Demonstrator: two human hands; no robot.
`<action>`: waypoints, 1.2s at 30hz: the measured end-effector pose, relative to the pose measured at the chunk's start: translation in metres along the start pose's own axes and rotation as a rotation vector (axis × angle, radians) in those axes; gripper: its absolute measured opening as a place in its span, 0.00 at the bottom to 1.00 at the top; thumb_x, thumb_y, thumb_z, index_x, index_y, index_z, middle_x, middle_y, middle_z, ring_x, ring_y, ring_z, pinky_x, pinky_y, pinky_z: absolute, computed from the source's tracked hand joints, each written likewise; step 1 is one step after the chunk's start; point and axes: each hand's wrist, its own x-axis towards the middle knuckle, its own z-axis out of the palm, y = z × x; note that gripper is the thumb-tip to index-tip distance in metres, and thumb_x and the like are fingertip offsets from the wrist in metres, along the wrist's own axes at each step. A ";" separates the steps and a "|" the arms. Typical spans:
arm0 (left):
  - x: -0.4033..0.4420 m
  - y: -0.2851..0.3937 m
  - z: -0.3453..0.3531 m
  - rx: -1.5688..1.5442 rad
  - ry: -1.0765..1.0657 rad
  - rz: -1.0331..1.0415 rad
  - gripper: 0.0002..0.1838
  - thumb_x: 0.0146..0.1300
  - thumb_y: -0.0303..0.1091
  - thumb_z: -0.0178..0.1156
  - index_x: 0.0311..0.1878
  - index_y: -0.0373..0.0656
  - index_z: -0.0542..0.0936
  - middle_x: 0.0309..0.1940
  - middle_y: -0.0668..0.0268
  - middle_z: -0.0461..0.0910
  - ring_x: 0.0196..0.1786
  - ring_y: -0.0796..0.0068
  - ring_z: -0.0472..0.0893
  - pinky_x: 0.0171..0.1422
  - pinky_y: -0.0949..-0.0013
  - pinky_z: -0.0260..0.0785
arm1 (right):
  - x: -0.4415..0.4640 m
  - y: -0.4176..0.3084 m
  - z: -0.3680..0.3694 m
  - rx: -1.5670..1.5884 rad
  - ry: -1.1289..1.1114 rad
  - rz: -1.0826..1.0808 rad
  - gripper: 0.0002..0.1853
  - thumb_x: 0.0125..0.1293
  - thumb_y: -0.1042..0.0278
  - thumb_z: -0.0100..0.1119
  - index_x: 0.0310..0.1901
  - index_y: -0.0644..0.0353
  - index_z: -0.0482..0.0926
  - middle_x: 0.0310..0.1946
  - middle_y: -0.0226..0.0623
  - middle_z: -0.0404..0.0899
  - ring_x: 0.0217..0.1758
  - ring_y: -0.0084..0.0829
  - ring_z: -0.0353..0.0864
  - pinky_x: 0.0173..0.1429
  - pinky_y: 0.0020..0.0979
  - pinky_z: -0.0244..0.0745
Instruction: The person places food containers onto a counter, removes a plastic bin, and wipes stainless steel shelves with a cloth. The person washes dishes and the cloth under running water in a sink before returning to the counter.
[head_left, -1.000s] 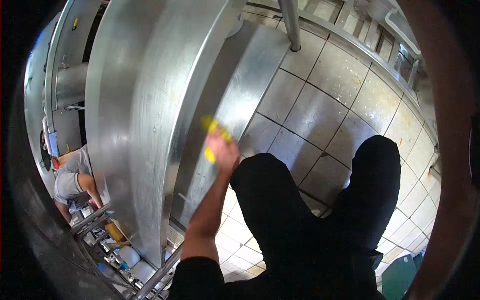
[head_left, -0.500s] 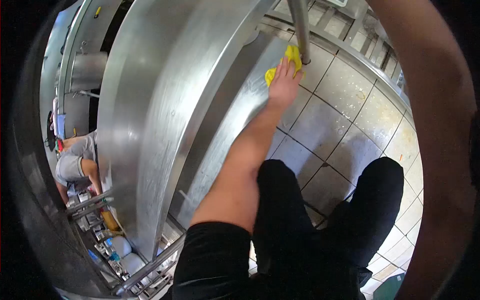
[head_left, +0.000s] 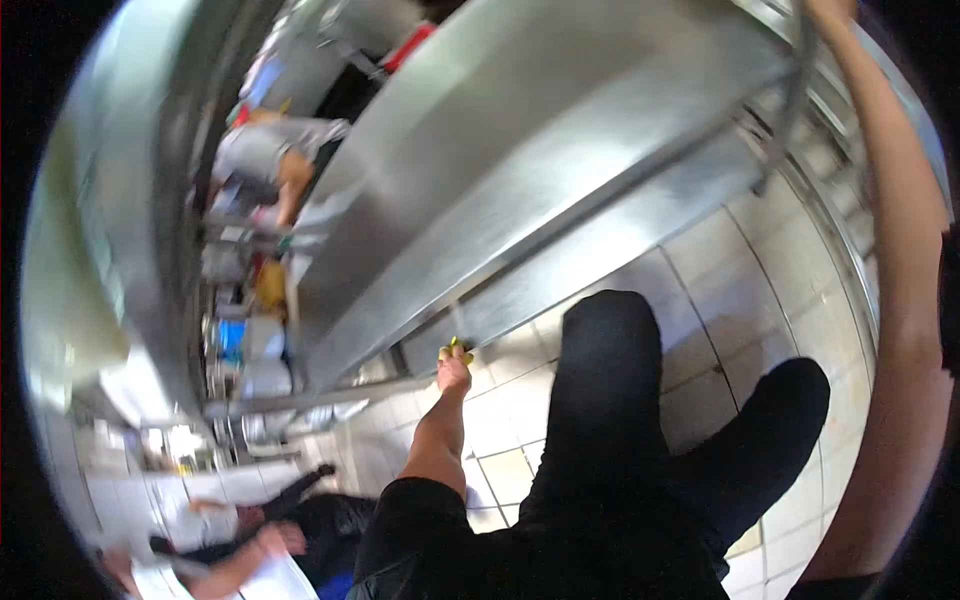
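A yellow cloth [head_left: 456, 345] is bunched in my left hand [head_left: 455, 375], whose fingers are closed around it. This hand is by the left end of the metal lower shelf [head_left: 610, 240], under the steel table [head_left: 520, 130]; whether the cloth touches the shelf is unclear. At the top right, my right arm reaches up past the table leg [head_left: 790, 110]. Only part of my right hand [head_left: 830, 12] shows at the frame's edge, close to that leg, and its fingers are hidden.
Beyond the table a person in a grey shirt [head_left: 265, 160] bends over. At lower left are other people in dark clothes, one with a forearm [head_left: 245, 560] near me. My knees are above the tiled floor [head_left: 500, 410]. A metal rack rail [head_left: 835, 240] runs along the right.
My left hand has carried the yellow cloth from the shelf's far end near the leg back to its left end. The view has turned left, bringing people at lower left into sight.
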 end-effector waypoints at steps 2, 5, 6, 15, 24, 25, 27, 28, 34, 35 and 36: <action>-0.007 -0.049 -0.004 -0.125 0.095 -0.225 0.23 0.49 0.22 0.53 0.51 0.47 0.63 0.50 0.52 0.63 0.53 0.48 0.69 0.54 0.58 0.66 | 0.021 0.067 0.032 -0.293 -0.216 0.050 0.28 0.54 0.45 0.40 0.47 0.61 0.71 0.45 0.54 0.72 0.51 0.51 0.71 0.54 0.43 0.65; -0.035 -0.076 -0.011 -0.286 0.164 -0.256 0.26 0.46 0.23 0.57 0.50 0.45 0.62 0.49 0.50 0.64 0.51 0.48 0.70 0.53 0.58 0.67 | 0.027 0.104 0.036 -0.451 -0.266 0.053 0.29 0.53 0.39 0.46 0.40 0.59 0.78 0.41 0.52 0.76 0.49 0.49 0.73 0.53 0.40 0.66; -0.039 -0.084 -0.008 -0.303 0.148 -0.242 0.26 0.46 0.23 0.56 0.50 0.45 0.62 0.49 0.49 0.64 0.49 0.48 0.71 0.52 0.57 0.67 | 0.030 0.104 0.037 -0.448 -0.201 0.072 0.27 0.53 0.42 0.49 0.41 0.59 0.78 0.40 0.50 0.77 0.49 0.48 0.74 0.52 0.40 0.67; -0.092 -0.100 -0.024 -1.106 1.069 -0.268 0.23 0.48 0.22 0.50 0.51 0.36 0.65 0.46 0.50 0.69 0.51 0.53 0.69 0.58 0.62 0.59 | 0.038 0.113 0.039 -0.159 -0.085 -0.175 0.24 0.50 0.62 0.56 0.47 0.68 0.67 0.39 0.55 0.73 0.42 0.50 0.73 0.47 0.43 0.68; -0.030 -0.166 -0.126 -0.813 1.232 -0.441 0.22 0.62 0.43 0.47 0.54 0.37 0.64 0.52 0.45 0.59 0.54 0.46 0.62 0.60 0.55 0.53 | 0.034 0.085 0.021 -0.256 -0.169 0.076 0.25 0.51 0.49 0.53 0.45 0.60 0.72 0.41 0.52 0.76 0.48 0.53 0.72 0.51 0.44 0.66; -0.030 -0.149 -0.131 -0.893 1.250 -0.448 0.22 0.63 0.43 0.46 0.53 0.35 0.64 0.52 0.43 0.58 0.54 0.45 0.61 0.60 0.54 0.52 | 0.034 0.082 0.021 -0.212 -0.159 0.061 0.25 0.50 0.50 0.53 0.44 0.61 0.71 0.40 0.52 0.76 0.47 0.54 0.72 0.50 0.45 0.66; -0.034 -0.107 -0.136 -0.959 1.260 -0.431 0.23 0.64 0.42 0.43 0.53 0.30 0.63 0.52 0.41 0.58 0.55 0.44 0.60 0.61 0.53 0.50 | 0.034 0.082 0.023 -0.189 -0.141 0.073 0.23 0.50 0.52 0.53 0.44 0.59 0.72 0.40 0.50 0.76 0.47 0.53 0.72 0.50 0.45 0.65; -0.038 -0.079 -0.137 -0.942 1.253 -0.408 0.25 0.64 0.42 0.42 0.53 0.27 0.63 0.52 0.40 0.57 0.56 0.43 0.59 0.62 0.53 0.49 | 0.033 0.079 0.024 -0.188 -0.164 0.126 0.22 0.50 0.53 0.53 0.44 0.59 0.72 0.40 0.50 0.76 0.47 0.53 0.72 0.50 0.44 0.65; -0.062 0.119 -0.168 -1.067 1.089 -0.271 0.27 0.64 0.45 0.42 0.55 0.28 0.60 0.54 0.30 0.49 0.58 0.35 0.53 0.62 0.45 0.44 | 0.023 0.043 0.013 -0.159 -0.178 0.194 0.23 0.50 0.55 0.53 0.47 0.58 0.69 0.43 0.49 0.75 0.47 0.51 0.72 0.51 0.43 0.65; -0.070 0.151 -0.176 -1.134 1.117 -0.196 0.23 0.63 0.41 0.46 0.52 0.30 0.61 0.53 0.32 0.50 0.55 0.36 0.54 0.60 0.44 0.46 | 0.024 0.044 0.012 -0.151 -0.176 0.187 0.23 0.50 0.55 0.53 0.47 0.58 0.69 0.43 0.49 0.75 0.47 0.51 0.72 0.51 0.43 0.65; -0.076 0.179 -0.184 -1.172 1.096 -0.151 0.21 0.61 0.38 0.49 0.52 0.34 0.61 0.51 0.34 0.50 0.53 0.37 0.56 0.58 0.45 0.49 | 0.023 0.045 0.011 -0.103 -0.195 0.173 0.24 0.50 0.55 0.53 0.47 0.58 0.69 0.43 0.49 0.75 0.48 0.51 0.72 0.52 0.43 0.65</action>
